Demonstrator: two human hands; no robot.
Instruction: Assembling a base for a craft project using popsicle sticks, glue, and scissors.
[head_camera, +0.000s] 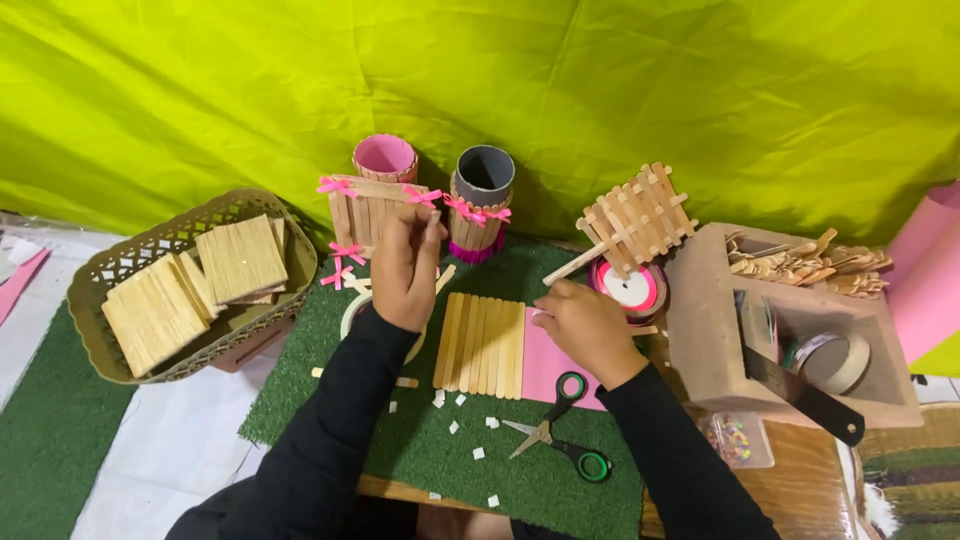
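Observation:
My left hand (406, 263) reaches to a small fence-like box of wooden craft sticks with pink ribbon bows (368, 212), its fingertips at the box's right front corner. My right hand (585, 326) rests, fingers curled, on the right edge of a flat panel of craft sticks (480, 343) that lies on a pink paper sheet (548, 366) on the green turf mat (520, 460). Whether the right hand pinches anything is hidden. Behind stand a pink-lined stick cup (385, 159) and a grey tube with sticks and a pink bow (482, 200).
Green-handled scissors (560, 432) lie on the mat near paper scraps. A lattice basket (130, 265) at left holds stick panels. A stick lattice piece (635, 218) leans over a pink ribbon spool (632, 290). A brown box (700, 330) at right holds tape and sticks.

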